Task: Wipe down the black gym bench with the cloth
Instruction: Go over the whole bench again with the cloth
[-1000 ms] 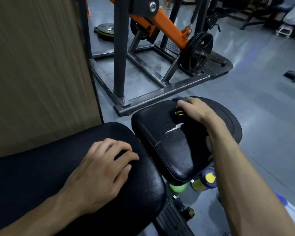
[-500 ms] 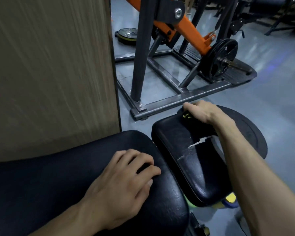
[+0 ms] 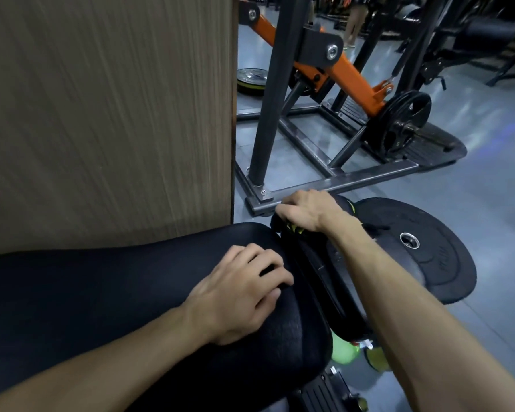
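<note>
Pressing a dark cloth with yellow-green markings (image 3: 292, 228) against the far end of the smaller black padded seat section (image 3: 324, 272) of the gym bench, right hand (image 3: 306, 209) reaching forward, fingers (image 3: 283, 210) curled down over the cloth and gripping it at the pad's upper edge. Resting on the larger black vinyl bench pad, the near surface (image 3: 107, 292), left hand (image 3: 238, 295) lying palm down near the pad's right end, fingers (image 3: 268, 272) loosely bent, holding nothing. Standing just behind the large pad at left, a tall wood-grain panel (image 3: 107, 114). Lying flat on the grey floor beside the seat section, a black rubber weight plate with a metal centre ring (image 3: 428, 257). Rising beyond the bench, a dark steel machine frame (image 3: 339, 179) with an orange lever arm (image 3: 351, 78) and a black plate loaded on its peg (image 3: 399, 126). Showing beneath the bench, a green rounded object (image 3: 344, 352), too hidden to identify.
</note>
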Available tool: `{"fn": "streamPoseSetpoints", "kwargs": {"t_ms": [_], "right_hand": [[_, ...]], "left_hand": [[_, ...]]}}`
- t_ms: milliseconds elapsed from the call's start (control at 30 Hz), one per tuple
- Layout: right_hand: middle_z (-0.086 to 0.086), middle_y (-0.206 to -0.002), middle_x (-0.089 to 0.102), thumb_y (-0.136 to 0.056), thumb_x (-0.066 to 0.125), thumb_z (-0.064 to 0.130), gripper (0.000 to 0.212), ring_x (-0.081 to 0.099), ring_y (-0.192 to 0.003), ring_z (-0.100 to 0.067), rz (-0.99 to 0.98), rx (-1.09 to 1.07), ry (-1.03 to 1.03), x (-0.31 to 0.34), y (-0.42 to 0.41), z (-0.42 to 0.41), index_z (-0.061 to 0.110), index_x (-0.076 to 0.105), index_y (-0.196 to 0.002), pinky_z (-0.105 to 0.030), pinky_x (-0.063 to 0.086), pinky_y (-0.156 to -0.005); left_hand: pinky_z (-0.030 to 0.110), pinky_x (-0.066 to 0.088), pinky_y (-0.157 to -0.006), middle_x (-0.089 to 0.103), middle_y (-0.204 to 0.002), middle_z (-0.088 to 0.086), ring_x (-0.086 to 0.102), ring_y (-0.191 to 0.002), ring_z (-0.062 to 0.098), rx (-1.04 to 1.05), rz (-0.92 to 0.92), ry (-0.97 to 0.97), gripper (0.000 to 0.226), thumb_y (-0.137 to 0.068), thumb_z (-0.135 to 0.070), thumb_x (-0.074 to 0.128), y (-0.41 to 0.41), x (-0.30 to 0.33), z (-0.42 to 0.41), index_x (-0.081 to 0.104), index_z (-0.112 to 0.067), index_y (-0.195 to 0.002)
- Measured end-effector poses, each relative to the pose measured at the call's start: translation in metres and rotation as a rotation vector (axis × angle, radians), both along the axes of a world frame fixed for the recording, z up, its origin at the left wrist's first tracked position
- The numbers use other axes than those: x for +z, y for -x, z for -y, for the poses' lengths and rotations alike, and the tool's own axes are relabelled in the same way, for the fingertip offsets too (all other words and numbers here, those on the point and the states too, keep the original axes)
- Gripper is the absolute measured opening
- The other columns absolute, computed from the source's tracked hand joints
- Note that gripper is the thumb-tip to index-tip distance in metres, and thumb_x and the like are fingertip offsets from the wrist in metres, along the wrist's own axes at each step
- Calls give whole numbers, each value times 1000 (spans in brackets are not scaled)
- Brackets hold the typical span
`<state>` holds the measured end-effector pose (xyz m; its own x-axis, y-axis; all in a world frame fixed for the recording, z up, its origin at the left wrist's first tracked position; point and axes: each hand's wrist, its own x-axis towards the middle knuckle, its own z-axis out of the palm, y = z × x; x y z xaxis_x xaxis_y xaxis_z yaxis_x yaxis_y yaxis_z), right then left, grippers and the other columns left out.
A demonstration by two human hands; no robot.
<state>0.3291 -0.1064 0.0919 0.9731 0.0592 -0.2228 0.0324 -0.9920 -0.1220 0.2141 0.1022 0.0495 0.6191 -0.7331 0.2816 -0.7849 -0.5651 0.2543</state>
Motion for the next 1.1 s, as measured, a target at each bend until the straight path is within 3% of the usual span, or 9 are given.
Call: {"fn": "streamPoseSetpoints", "kwargs": {"t_ms": [167, 233, 333, 433, 500, 733, 867, 967, 1100], "right_hand": [[-15, -102, 71, -75, 30, 53, 36, 56, -94, -31, 87, 87, -13, -11, 20, -27, 28, 55, -69, -37, 31, -81], [-16, -106, 71, -76, 27, 53, 44, 57, -104, -31, 136, 83, -19, -15, 28, -30, 29, 64, -81, -39, 35, -91], [-12, -106, 72, -76, 23, 52, 41, 58, -114, -27, 244, 28, -40, -24, 41, -35, 28, 56, -73, -39, 30, -111], [-3, -132, 67, -80, 30, 47, 56, 46, -137, -17, 306, -21, -101, -32, 59, -39, 23, 71, -110, -39, 15, -123], [3, -147, 56, -82, 31, 45, 64, 33, -147, -14, 300, -42, -142, -32, 73, -37, 22, 62, -133, -39, 9, -125], [2, -152, 50, -91, 27, 32, 60, 34, -149, -17, 327, -128, -370, -18, 136, -34, 17, 57, -141, -33, 14, -122], [0, -120, 72, -96, 43, 14, 41, 61, -117, -22, 351, -308, -618, -7, 176, -44, 26, 71, -124, -27, 43, -96], [12, -120, 71, -91, 47, 15, 39, 64, -108, -6, 203, -290, -805, -7, 205, -73, 34, 73, -113, -7, 41, -85], [20, -153, 40, -91, 41, 29, 50, 31, -141, 6, -126, -49, -818, 8, 220, -89, 27, 62, -137, -20, 16, -118]], "left_hand": [[29, 34, -100, 52, -122, -13, 46, -113, 11, 13, 5, -8, 24, -101, -36, 45, 0, 0, -1, 58, -35, -121], [30, 34, -101, 53, -123, -12, 46, -114, 11, 17, -4, -11, 25, -101, -37, 43, 1, 0, -1, 58, -34, -121], [34, 37, -100, 54, -122, -11, 47, -112, 12, 13, -6, -11, 26, -101, -36, 44, 1, 1, -3, 60, -33, -121], [38, 42, -96, 59, -117, -9, 51, -108, 16, 11, 19, -26, 28, -99, -34, 46, 2, 1, -4, 63, -30, -121], [41, 47, -92, 62, -115, -6, 55, -105, 19, 5, 59, -77, 30, -99, -33, 44, 4, 2, -4, 64, -27, -121], [36, 44, -101, 59, -132, -14, 54, -120, 13, 3, -1, -59, 36, -105, -40, 35, 27, 19, -65, 59, -30, -129], [38, 47, -101, 57, -132, -17, 52, -122, 10, 129, -2, -21, 40, -103, -45, 31, 51, 14, -137, 59, -33, -128], [36, 46, -103, 56, -138, -15, 50, -128, 10, 245, -2, -34, 47, -101, -50, 27, 71, 11, -190, 60, -33, -130], [34, 37, -112, 52, -146, -13, 46, -137, 12, 349, -32, -67, 53, -100, -54, 24, 86, -3, -240, 57, -36, -138]]}}
